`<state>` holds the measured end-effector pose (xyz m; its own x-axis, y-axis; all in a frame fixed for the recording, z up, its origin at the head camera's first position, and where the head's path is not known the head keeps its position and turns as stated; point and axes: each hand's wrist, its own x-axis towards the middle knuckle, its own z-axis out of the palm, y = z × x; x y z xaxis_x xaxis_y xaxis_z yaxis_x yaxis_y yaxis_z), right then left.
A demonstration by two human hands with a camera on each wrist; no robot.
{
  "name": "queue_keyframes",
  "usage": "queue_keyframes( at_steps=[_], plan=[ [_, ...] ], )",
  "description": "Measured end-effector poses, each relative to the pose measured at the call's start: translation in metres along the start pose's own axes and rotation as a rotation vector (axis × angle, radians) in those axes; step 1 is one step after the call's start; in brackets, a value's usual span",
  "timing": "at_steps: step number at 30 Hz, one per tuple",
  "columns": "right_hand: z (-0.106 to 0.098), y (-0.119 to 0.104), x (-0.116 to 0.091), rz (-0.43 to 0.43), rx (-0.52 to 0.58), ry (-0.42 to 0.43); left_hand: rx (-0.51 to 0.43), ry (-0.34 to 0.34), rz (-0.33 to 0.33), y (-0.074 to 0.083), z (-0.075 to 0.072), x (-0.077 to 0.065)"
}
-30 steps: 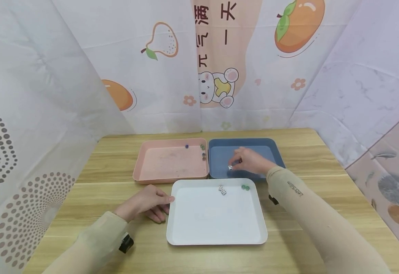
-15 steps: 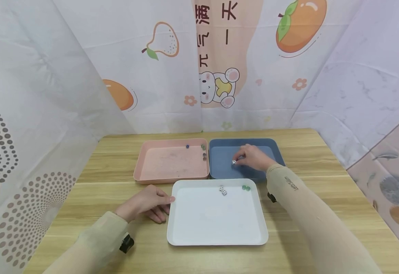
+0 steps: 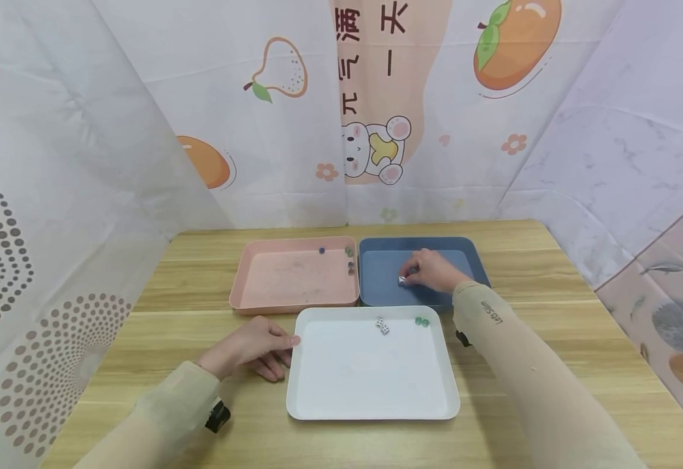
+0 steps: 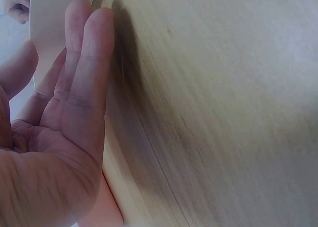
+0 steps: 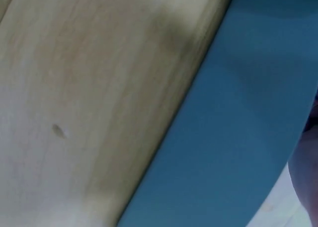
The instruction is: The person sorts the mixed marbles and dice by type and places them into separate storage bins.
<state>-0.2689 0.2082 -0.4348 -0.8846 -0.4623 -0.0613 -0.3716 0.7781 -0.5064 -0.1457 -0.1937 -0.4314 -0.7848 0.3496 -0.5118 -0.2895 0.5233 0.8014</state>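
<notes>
My right hand [image 3: 429,268] reaches into the blue tray [image 3: 371,296] at the back right. Between thumb and fingertips it pinches a white die [image 3: 401,281], low over the tray's floor. In the right wrist view only a sliver of that hand [image 5: 305,167] shows past the blue tray's wall [image 5: 223,117]. My left hand [image 3: 253,348] holds the left rim of the white tray [image 3: 371,413], thumb over the edge and fingers outside it. Seen from the left wrist, its outer fingers [image 4: 89,78] stretch out fairly straight. Two dice [image 3: 382,326] lie touching in the white tray.
Two green marbles [image 3: 421,322] sit in the white tray's back right corner. A pink tray [image 3: 271,307] beside the blue one holds a blue marble [image 3: 321,251] and several others along its right wall. Wooden table [image 3: 195,280] and patterned cloth [image 3: 294,143] surround them.
My right hand has shifted slightly right and back within the blue tray, carrying the die with it. During the last half second it has hardly moved. My left hand stays at the white tray's rim.
</notes>
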Motion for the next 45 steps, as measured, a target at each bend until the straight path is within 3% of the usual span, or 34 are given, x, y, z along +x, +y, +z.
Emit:
queue_keyframes(
  at_steps=[29,45],
  plan=[
    [0.007,0.012,-0.007,0.001,0.068,0.019,0.000,0.003,-0.011,0.000,0.000,0.000],
    [0.004,-0.003,-0.025,-0.025,0.133,0.008,-0.006,0.000,-0.004,-0.002,0.000,0.001]
  ],
)
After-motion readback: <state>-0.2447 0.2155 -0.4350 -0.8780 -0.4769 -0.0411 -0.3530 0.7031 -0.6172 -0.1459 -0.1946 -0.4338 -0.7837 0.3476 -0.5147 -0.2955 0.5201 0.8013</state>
